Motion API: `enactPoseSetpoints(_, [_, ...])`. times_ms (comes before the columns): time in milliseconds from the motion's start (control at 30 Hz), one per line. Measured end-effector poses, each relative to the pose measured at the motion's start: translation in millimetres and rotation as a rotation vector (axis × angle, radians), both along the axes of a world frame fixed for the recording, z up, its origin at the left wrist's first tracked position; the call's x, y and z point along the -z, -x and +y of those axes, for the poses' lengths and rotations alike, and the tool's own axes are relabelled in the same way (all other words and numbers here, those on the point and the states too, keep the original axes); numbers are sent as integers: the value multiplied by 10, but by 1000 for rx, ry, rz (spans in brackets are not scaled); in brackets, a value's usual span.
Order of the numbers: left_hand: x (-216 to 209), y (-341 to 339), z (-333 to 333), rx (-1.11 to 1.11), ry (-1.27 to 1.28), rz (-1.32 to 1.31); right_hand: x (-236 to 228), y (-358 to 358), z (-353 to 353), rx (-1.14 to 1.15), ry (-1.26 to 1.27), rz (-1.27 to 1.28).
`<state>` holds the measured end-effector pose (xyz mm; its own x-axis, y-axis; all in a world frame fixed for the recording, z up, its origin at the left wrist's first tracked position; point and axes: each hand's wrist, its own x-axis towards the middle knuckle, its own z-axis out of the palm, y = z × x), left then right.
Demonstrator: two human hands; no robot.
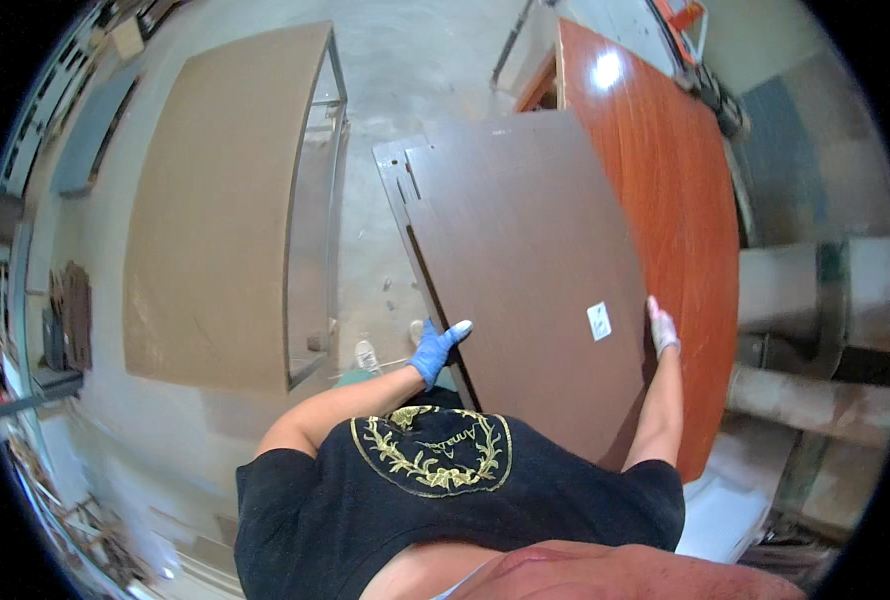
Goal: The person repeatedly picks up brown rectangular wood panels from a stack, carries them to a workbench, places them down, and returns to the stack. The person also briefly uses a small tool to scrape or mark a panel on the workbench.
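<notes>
A dark brown flat panel (525,230) lies tilted in front of me, overlapping the left part of a glossy reddish wood tabletop (680,220). A second brown panel (390,172) shows along its left edge, with small slots and holes near the far corner. My left hand (435,352), in a blue glove, grips the left edge with the thumb on top; its other fingers are partly hidden. My right hand (663,328), in a pale glove, holds the right edge with its fingers along it. A small white label (599,322) is stuck on the panel near my right hand.
To the left stands a wide tan-topped table (220,210) on a metal frame. A grey board (95,135) lies beyond it. Large wrapped rolls (815,400) and a rack are on the right. An orange-handled device (683,18) stands at the far right.
</notes>
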<state>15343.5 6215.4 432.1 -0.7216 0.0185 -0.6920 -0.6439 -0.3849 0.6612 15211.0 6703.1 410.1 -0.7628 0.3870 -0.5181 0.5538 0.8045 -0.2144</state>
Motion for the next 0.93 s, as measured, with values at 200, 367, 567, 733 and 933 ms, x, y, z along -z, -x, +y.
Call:
enactPoseSetpoints(200, [706,73,538,-37,-23,-18,-195,420,254,195,89,28])
enactPoseSetpoints(367, [614,-214,535,-114,-52,-149,-437,354,2,-24,-268,49])
enactPoseSetpoints(567, [223,-493,461,-312,-172,-216,-699,1012,-290,-148,210,247])
enactPoseSetpoints(733, [502,-513,795,-532,-174,-180,-1530,1389,-1103,-516,79,272])
enactPoseSetpoints(933, [-84,-638,858,-971,-282,-129,-1608,2117,-2247,-711,722,242])
